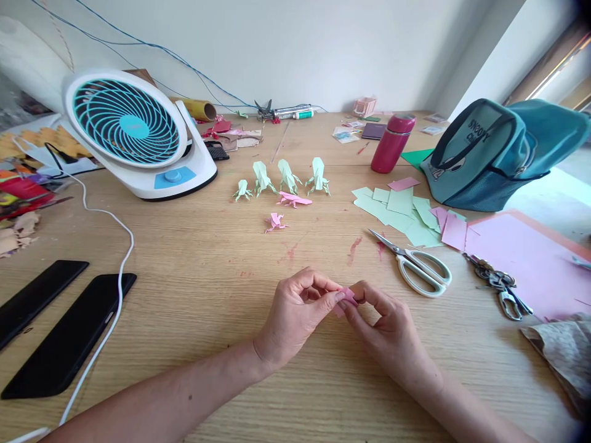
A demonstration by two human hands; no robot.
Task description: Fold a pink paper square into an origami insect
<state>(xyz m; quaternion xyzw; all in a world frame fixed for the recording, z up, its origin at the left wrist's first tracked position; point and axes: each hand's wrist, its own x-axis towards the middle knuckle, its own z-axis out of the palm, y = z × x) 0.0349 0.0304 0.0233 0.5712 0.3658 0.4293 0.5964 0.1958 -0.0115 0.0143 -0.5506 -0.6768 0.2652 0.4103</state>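
Observation:
A small folded piece of pink paper point(348, 296) is pinched between my two hands above the front middle of the table. My left hand point(300, 311) grips its left side between thumb and index finger. On the right side, my right hand point(388, 326) holds it the same way. Fingertips cover much of the paper, so its exact shape is hidden. Beyond the hands stand several pale green origami figures point(289, 177) in a row. Two pink origami figures, a long one point(294, 200) and a smaller one point(276, 222), sit in front of them.
Scissors point(422, 264) lie right of my hands, with keys point(501, 286) and a pink sheet point(521, 258) farther right. Green paper pieces point(399, 206), a red bottle point(392, 144) and a teal bag point(480, 160) are behind. A fan point(133, 129) and black phone-like slabs point(69, 338) occupy the left.

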